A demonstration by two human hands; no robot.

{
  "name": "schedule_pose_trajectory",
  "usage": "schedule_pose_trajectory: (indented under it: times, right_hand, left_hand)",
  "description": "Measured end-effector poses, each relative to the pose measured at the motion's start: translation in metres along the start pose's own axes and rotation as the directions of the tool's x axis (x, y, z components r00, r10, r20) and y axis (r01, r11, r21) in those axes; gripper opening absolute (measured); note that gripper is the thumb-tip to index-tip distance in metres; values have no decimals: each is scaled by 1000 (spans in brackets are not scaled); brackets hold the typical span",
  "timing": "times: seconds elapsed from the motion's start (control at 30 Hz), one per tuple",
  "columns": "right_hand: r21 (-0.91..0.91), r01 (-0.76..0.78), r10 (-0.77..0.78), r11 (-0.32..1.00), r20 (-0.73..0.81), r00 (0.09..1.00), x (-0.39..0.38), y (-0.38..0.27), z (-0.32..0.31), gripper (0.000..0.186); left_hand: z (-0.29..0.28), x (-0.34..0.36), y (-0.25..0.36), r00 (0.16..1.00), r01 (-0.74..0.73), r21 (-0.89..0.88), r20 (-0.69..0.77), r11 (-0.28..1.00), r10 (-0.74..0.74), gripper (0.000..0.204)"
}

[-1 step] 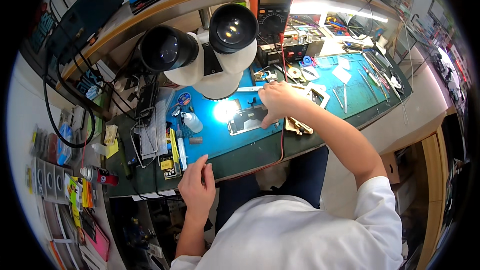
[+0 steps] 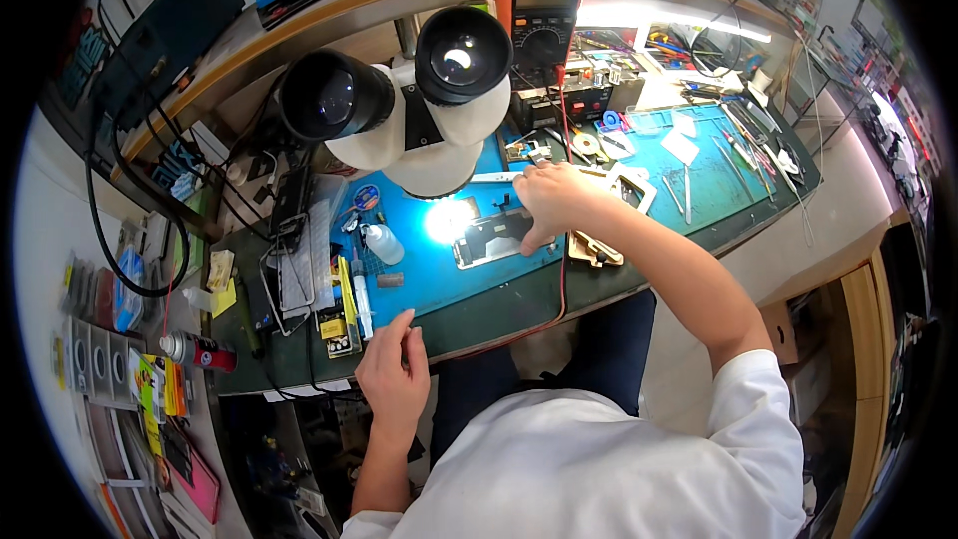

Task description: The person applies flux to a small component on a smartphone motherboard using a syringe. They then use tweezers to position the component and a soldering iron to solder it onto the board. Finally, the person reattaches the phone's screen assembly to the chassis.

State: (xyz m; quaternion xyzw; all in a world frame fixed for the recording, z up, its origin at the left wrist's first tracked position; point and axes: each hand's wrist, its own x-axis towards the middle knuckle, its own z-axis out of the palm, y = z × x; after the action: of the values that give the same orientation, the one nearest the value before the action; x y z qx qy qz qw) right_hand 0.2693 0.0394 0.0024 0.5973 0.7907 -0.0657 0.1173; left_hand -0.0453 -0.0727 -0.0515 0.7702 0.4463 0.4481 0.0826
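My right hand (image 2: pixel 554 205) reaches over the blue mat, its thumb on the right end of a flat, dark phone panel (image 2: pixel 489 242) with a pale frame. The fingers curl beside the end of a thin white strip (image 2: pixel 493 179); what they hold, if anything, is hidden. A bright spot of light falls at the panel's left. Above it stands a white microscope with black eyepieces (image 2: pixel 461 56). My left hand (image 2: pixel 392 369) hovers at the bench's front edge, loosely bent and holding nothing, its fingers partly apart. Closest to it is a syringe (image 2: pixel 361 297).
A white bottle (image 2: pixel 383 245) stands left of the panel. An orange multimeter (image 2: pixel 541 10) leans at the back, its red lead (image 2: pixel 565 289) crossing the bench. Gold-coloured metal parts (image 2: pixel 596 249) lie under my right forearm. Tweezers and pens (image 2: pixel 750 155) crowd the right; a spray can (image 2: pixel 198 350) lies left.
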Motion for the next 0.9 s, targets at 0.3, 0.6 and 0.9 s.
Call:
schedule_pose_trajectory:
  times: [0.3, 0.6, 0.9]
  right_hand:
    - [309, 122, -58, 943, -207, 977, -8, 11, 13, 42]
    - [703, 236, -78, 671, -249, 965, -117, 35, 7, 29]
    - [972, 35, 377, 234, -124, 918, -266, 219, 90, 27]
  left_hand:
    - [15, 1, -8, 999, -38, -34, 12, 999, 38, 25]
    - [54, 55, 14, 979, -17, 30, 202, 999, 11, 27]
    - [105, 122, -6, 882, -111, 394, 462, 912, -92, 45]
